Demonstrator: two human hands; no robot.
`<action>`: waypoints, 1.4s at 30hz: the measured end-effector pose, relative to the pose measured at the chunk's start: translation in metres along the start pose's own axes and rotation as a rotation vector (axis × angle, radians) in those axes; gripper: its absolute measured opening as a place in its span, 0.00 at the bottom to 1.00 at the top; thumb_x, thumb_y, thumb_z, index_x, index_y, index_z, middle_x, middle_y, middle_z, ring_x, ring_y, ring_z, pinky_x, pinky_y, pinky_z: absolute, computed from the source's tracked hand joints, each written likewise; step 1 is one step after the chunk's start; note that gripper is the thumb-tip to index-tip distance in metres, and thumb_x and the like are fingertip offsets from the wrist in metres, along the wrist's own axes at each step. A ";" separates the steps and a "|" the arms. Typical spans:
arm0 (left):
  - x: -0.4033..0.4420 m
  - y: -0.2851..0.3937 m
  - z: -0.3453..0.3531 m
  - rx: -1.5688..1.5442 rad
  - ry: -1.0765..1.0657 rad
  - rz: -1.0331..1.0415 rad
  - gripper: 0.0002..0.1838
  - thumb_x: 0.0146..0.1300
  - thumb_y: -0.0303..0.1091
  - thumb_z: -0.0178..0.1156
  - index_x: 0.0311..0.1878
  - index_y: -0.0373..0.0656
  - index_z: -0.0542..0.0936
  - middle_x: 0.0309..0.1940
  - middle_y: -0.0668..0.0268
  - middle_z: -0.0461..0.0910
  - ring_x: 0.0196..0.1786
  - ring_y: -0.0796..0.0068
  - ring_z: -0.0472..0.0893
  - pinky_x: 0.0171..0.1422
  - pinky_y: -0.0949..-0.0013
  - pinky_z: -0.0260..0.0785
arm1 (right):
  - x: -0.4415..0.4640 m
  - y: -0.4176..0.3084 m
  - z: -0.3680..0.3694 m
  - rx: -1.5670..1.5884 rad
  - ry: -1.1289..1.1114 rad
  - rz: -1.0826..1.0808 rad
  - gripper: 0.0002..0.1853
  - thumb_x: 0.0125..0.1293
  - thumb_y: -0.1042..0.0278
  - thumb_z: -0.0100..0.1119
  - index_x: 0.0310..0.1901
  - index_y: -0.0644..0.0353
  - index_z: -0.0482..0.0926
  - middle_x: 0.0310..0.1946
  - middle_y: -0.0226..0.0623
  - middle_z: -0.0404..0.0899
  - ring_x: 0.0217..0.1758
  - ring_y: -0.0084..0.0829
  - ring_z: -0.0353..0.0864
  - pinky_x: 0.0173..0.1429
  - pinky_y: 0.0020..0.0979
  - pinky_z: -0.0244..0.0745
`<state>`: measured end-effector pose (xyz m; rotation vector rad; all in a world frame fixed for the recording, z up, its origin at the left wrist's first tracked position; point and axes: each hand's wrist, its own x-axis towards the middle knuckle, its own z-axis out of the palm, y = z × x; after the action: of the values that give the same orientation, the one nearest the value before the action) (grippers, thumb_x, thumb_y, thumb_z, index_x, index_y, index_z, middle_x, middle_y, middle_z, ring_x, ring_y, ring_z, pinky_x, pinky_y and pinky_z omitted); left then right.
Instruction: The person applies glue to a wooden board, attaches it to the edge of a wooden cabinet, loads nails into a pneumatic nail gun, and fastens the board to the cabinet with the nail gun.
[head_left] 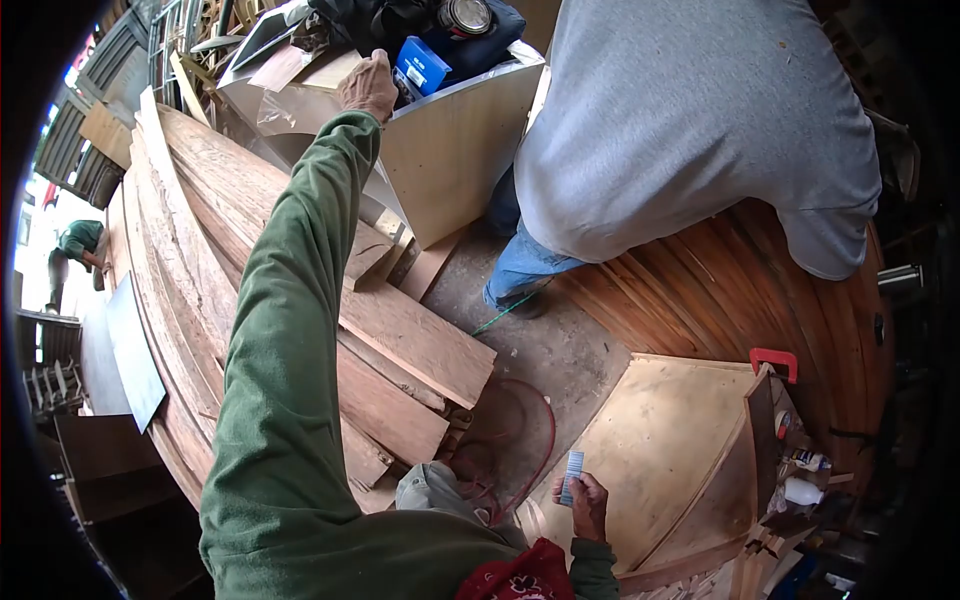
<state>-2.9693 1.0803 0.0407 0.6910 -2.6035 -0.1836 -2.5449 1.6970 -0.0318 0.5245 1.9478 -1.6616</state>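
My left hand (370, 88), at the end of the outstretched green sleeve, is closed at the wooden box's rim. It is beside a small blue carton (421, 66); what its fingers hold, if anything, is hidden. Low in the view, my right hand (588, 503) pinches a narrow, ribbed blue-grey strip (573, 476) that looks like a strip of staples. This hand is over the near end of a pale plywood panel (660, 425). The plywood box (455, 140) at the top carries the carton, dark cloth or bags, and a round tin (465, 17).
Long planks (400, 330) lie stacked on the left. A person in a grey sweatshirt (690, 120) bends over curved reddish strips (690, 285) on the right. A red clamp (775, 362) grips the panel's corner. A red hose (545, 430) crosses the floor. Another person (78, 245) is far left.
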 end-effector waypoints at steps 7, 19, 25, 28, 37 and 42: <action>0.008 -0.018 0.044 0.043 -0.009 -0.059 0.14 0.64 0.36 0.56 0.51 0.47 0.82 0.45 0.53 0.87 0.53 0.50 0.86 0.55 0.48 0.78 | -0.010 0.016 -0.017 -0.005 0.095 0.086 0.13 0.76 0.64 0.57 0.46 0.69 0.81 0.36 0.39 0.85 0.37 0.28 0.87 0.43 0.32 0.86; -0.035 -0.030 0.038 -0.049 0.128 -0.016 0.29 0.70 0.50 0.60 0.71 0.49 0.75 0.67 0.52 0.74 0.68 0.48 0.75 0.69 0.48 0.69 | -0.047 0.009 -0.029 0.205 0.091 0.129 0.13 0.80 0.66 0.54 0.55 0.67 0.77 0.46 0.40 0.85 0.46 0.27 0.87 0.49 0.32 0.86; -0.269 0.058 0.055 -0.711 -0.033 0.276 0.19 0.69 0.36 0.65 0.61 0.40 0.79 0.51 0.56 0.82 0.51 0.59 0.80 0.53 0.56 0.75 | -0.073 0.037 -0.039 0.346 0.060 -0.001 0.12 0.79 0.70 0.56 0.57 0.66 0.76 0.51 0.42 0.83 0.52 0.32 0.86 0.54 0.36 0.87; -0.432 0.121 0.023 -1.300 -0.774 0.263 0.10 0.71 0.27 0.64 0.52 0.35 0.85 0.38 0.67 0.87 0.41 0.76 0.82 0.44 0.70 0.76 | -0.102 0.023 -0.042 0.375 0.098 -0.039 0.11 0.78 0.71 0.57 0.56 0.67 0.77 0.50 0.42 0.84 0.51 0.33 0.87 0.55 0.37 0.88; -0.701 0.255 -0.192 -1.508 -2.104 0.348 0.21 0.80 0.44 0.57 0.65 0.38 0.81 0.48 0.71 0.84 0.51 0.81 0.79 0.53 0.72 0.74 | -0.257 0.073 -0.096 0.165 0.441 -0.202 0.12 0.75 0.70 0.63 0.53 0.70 0.78 0.43 0.40 0.87 0.45 0.25 0.88 0.49 0.29 0.85; -0.817 0.281 -0.276 -1.300 -2.275 0.248 0.16 0.79 0.40 0.58 0.54 0.37 0.85 0.44 0.67 0.87 0.45 0.79 0.84 0.48 0.69 0.79 | -0.367 0.150 -0.128 0.043 0.689 -0.320 0.12 0.71 0.72 0.65 0.51 0.69 0.79 0.37 0.42 0.87 0.43 0.26 0.88 0.46 0.29 0.82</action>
<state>-2.3340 1.7273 0.0443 -1.0235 -2.2991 -3.6637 -2.1836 1.8643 0.0904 0.9388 2.5955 -1.8821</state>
